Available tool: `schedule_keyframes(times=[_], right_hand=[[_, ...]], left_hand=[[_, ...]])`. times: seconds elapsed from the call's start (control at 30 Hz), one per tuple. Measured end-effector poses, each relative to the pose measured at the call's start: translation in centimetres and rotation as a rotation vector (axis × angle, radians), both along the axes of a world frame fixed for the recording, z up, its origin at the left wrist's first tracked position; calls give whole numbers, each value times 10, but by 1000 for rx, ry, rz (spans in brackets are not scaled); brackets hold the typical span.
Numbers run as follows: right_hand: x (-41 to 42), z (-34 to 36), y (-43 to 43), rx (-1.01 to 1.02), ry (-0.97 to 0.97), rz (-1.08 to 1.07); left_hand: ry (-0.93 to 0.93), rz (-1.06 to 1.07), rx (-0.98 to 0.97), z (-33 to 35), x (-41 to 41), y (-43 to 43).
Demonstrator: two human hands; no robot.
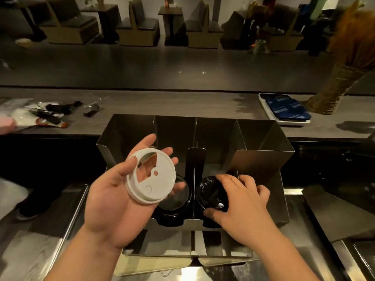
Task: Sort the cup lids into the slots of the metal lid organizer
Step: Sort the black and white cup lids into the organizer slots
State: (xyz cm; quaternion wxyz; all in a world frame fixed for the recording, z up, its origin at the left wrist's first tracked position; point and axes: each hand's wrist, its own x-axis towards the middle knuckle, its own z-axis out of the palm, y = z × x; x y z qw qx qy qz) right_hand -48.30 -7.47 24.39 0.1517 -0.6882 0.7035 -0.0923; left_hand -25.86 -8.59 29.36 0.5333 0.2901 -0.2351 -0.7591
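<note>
A metal lid organizer [261, 147] with several slots stands on the steel counter in front of me. My left hand [113, 195], palm up, holds a white cup lid [160, 183] above the organizer's left front, thumb over its rim. Under it a stack of black lids [175, 201] fills the left middle slot. In the slot to the right sits another black lid stack [209, 191]. My right hand [241, 201] grips the top black lid there, fingers over its far edge and thumb at its near edge.
A white tray with dark blue packets [288, 108] lies on the raised counter at the back right, beside a woven vase [332, 92]. Dark small items and white bags [46, 114] lie at the back left. Booth seats stand across the floor beyond.
</note>
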Motion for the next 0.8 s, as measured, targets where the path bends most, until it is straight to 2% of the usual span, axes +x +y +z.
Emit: schedule_keyframes(times=[0.13,0.37,0.5,0.53,0.6,0.67,0.7,0.8], right_hand=[[-2,1,0,47,-13,-21],[1,15,3,76,84,-6],[12,33,4,-74,161,-29],[20,39,4,-152,82,-10],[44,51,3,-207,-281,26],[73,60,2,-51,-728,86],[87,61,1,29,-893,141],[118,58,-7,129,-1052,215]], left_hand=[[-25,62,11,2,4,2],[27,159,-28,8,33,2],[20,145,-56,1,43,8],[-10,146,-84,0,45,9],[-122,157,-182,-1,49,11],[-319,183,-326,-3,54,14],[-433,211,-405,-5,56,14],[-869,317,-633,-14,64,15]])
